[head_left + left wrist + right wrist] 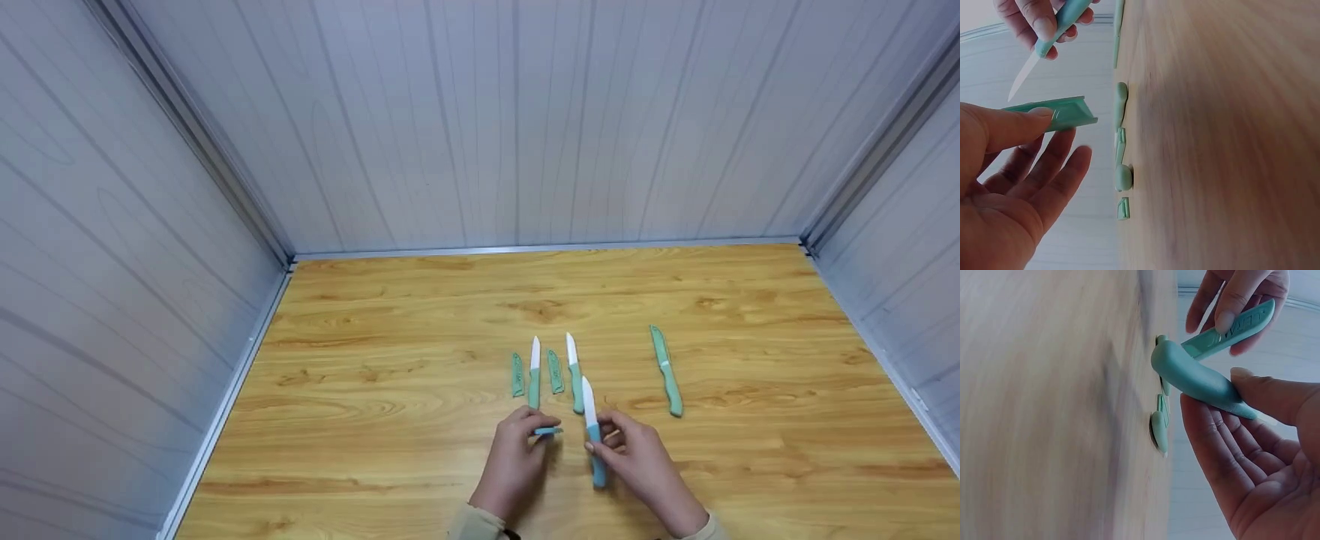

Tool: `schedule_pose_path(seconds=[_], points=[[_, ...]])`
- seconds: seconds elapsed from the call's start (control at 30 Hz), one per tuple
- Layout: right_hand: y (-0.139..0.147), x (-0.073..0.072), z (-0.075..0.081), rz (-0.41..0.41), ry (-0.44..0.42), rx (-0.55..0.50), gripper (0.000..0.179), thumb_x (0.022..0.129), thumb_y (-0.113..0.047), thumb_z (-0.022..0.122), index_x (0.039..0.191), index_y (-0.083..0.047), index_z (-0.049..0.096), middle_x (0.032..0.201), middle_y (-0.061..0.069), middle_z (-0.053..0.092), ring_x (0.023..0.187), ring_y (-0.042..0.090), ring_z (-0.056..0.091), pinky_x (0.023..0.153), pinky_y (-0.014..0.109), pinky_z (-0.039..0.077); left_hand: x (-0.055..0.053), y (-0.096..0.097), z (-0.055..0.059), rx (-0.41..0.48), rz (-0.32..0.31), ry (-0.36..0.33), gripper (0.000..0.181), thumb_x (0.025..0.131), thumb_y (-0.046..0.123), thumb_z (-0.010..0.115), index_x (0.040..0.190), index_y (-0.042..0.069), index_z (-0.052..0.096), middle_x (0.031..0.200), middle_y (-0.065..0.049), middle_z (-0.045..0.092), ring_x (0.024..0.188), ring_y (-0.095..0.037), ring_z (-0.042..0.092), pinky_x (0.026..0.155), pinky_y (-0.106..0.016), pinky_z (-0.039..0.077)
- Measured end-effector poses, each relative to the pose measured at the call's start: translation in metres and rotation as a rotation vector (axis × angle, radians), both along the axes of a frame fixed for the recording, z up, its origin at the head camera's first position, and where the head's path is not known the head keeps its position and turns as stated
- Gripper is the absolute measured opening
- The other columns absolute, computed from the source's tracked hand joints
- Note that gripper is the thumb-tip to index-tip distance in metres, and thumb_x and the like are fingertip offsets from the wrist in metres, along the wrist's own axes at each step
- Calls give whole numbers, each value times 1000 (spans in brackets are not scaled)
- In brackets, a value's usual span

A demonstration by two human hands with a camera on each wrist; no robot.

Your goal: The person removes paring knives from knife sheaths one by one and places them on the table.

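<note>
My left hand [517, 444] pinches a blue-green blade cover [1072, 113] between thumb and fingers, just above the table. Raised lettering shows on the cover in the right wrist view. Off to its right, my right hand [636, 454] holds a paring knife [598, 465] by its blue-green handle, thumb on one side and fingers on the other. The knife's white blade [589, 397] is bare and points away from me. Cover and blade are apart. In the left wrist view the blade tip [1015, 93] hangs over the cover.
Beyond my hands, two bare paring knives with green handles [534, 386] [576, 390] lie on the wooden table [360, 442]. Beside them lie two green blade covers [517, 375] [555, 371]. Farther right lies a green knife [670, 382] with its cover on. Pale panel walls [480, 135] enclose the table.
</note>
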State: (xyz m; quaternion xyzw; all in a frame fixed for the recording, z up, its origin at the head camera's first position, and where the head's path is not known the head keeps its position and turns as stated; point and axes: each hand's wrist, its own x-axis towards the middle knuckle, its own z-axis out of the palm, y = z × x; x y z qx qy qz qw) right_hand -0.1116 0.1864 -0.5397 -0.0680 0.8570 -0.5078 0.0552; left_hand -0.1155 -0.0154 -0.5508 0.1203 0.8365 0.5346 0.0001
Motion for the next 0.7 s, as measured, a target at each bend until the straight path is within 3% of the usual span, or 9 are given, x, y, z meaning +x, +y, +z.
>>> schedule_pose_path(seconds=[0.2, 0.37, 0.7], points=[[0, 0, -1, 3, -54, -48, 31, 81, -9, 76, 107, -1, 62, 90, 6, 63, 75, 17, 65, 63, 26, 54, -2, 1, 0, 18, -18, -61, 27, 87, -2, 67, 112, 8, 64, 103, -3, 65, 91, -5, 61, 81, -23, 51], [0, 1, -1, 1, -67, -65, 33, 81, -8, 76, 109, 2, 61, 92, 8, 63, 76, 18, 65, 64, 27, 55, -3, 1, 0, 60, -11, -123, 29, 87, -1, 67, 113, 9, 60, 96, 5, 66, 87, -5, 62, 81, -28, 51], [-1, -1, 0, -3, -113, -75, 32, 82, -8, 75, 110, 0, 61, 92, 6, 63, 78, 19, 65, 66, 27, 55, -4, 2, 0, 96, -2, -131, 28, 87, -2, 66, 107, 17, 59, 91, 10, 64, 84, -6, 61, 75, -24, 52]])
